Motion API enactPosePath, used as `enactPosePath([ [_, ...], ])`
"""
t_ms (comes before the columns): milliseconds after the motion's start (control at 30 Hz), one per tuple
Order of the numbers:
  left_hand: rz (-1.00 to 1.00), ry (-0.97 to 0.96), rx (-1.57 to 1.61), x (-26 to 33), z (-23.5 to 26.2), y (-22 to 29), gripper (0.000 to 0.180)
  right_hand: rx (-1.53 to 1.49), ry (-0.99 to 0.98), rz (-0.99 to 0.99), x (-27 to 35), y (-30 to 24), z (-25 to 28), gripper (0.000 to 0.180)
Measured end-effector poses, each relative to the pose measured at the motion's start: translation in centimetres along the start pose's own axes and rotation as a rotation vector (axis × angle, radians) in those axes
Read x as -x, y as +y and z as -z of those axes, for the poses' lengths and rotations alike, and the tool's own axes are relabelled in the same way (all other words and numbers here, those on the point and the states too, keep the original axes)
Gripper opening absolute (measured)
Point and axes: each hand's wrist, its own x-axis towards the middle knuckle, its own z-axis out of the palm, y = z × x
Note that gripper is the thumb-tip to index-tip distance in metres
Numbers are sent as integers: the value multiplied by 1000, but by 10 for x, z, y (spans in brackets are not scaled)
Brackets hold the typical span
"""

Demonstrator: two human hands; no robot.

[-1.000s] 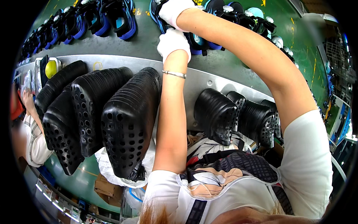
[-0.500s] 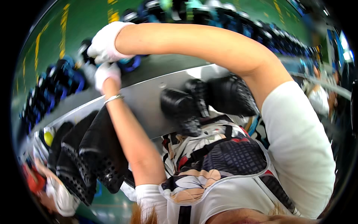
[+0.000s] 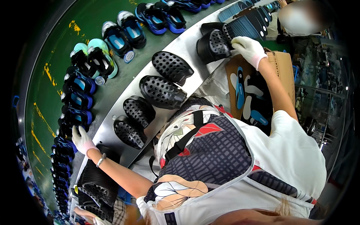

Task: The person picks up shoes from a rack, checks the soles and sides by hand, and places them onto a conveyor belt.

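My left hand (image 3: 82, 141), in a white glove, has its fingers spread at the edge of the green belt. It is close beside a row of dark sneakers (image 3: 78, 117) with blue soles and holds nothing. My right hand (image 3: 249, 51), also gloved, is at the far right end of the metal ledge. Its fingers are bent together at the side of a stacked pair of black perforated plastic shoe inserts (image 3: 218, 42). More such inserts (image 3: 163, 92) lie in pairs along the ledge between my hands.
Sneakers in pairs line the green belt (image 3: 48, 93), some with mint toes (image 3: 98, 47). Blue insoles (image 3: 243, 22) lie stacked past the ledge (image 3: 116, 116). A cardboard box (image 3: 283, 71) holds loose insoles. Large black inserts (image 3: 99, 183) sit at lower left, near another person's arm (image 3: 85, 213).
My hands were together over the belt at the left. The right has swung far right to the black inserts; the left is now apart with spread fingers. The view has turned.
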Motion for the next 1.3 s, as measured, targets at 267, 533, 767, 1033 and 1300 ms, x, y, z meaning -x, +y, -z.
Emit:
enactPosePath([
  [267,-118,-128,67,52,24,72,38,1,139,154,0,67,-48,27],
  [533,-142,-101,95,70,41,92,35,-9,49,205,-4,73,-18,29],
  [767,-47,-405,1042,71,58,147,51,-245,127,510,-16,-89,33,33],
  [1033,83,-690,1921,85,70,128,43,-416,-200,1239,-20,-349,-17,28],
  [1300,200,-197,1930,71,47,41,38,-107,-586,992,-12,-455,-62,52],
])
